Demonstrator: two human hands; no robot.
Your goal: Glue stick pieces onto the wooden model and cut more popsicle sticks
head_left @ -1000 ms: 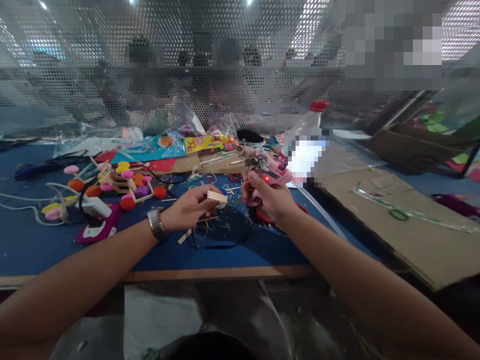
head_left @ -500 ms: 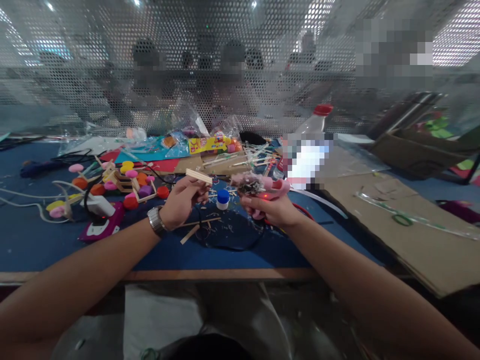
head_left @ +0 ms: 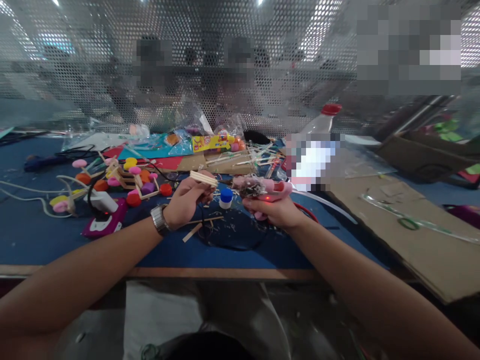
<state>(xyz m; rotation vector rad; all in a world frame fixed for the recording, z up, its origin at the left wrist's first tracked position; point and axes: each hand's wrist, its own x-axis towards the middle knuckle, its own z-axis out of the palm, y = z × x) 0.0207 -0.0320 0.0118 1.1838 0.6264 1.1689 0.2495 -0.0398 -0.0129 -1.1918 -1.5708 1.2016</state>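
Between the fingers of my left hand (head_left: pixel 184 201) is a small bundle of flat wooden sticks (head_left: pixel 203 178), pinched near its right end. My right hand (head_left: pixel 276 209) is wrapped round a pink glue gun (head_left: pixel 258 187), its body smeared with grey residue and a small red light glowing on its side. The gun's nozzle points left and comes very close to the right end of the sticks; whether they touch I cannot tell. On the table below, a small white pot with a blue lid (head_left: pixel 225 198) stands between my hands.
Left are a purple power strip (head_left: pixel 107 220) with a white plug and a stick model with colourful round pieces (head_left: pixel 131 180). Loose sticks (head_left: pixel 193 232) and a black cable lie in front. Behind are craft packets (head_left: pixel 213 143) and a red-capped bottle (head_left: pixel 325 117); cardboard (head_left: pixel 408 250) lies right.
The glue gun's nozzle and the stick bundle have come closer together. The whole scene has shifted slightly right in view. Both hands keep their hold.
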